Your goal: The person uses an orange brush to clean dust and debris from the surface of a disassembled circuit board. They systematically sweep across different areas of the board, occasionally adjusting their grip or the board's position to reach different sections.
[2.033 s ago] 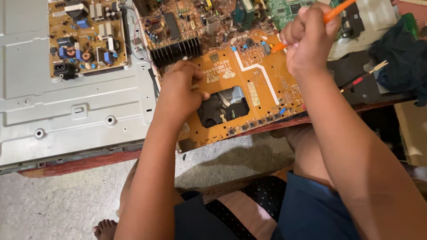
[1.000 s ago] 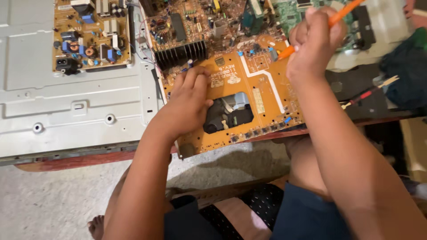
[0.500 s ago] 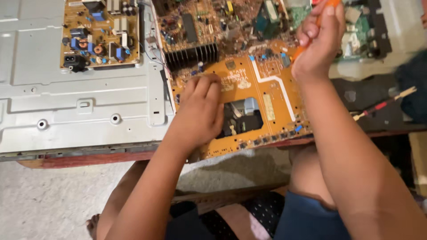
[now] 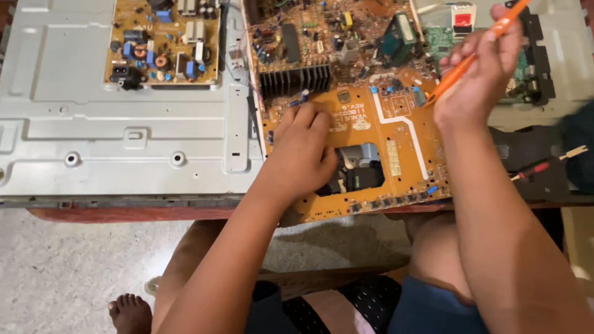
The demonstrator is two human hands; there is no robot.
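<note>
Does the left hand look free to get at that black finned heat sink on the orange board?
Probably yes. The left hand lies flat on the orange circuit board, just below the black heat sink, with nothing between them.

Circuit board (image 4: pixel 396 130) lies right of metal panel (image 4: pixel 124 130)
</note>
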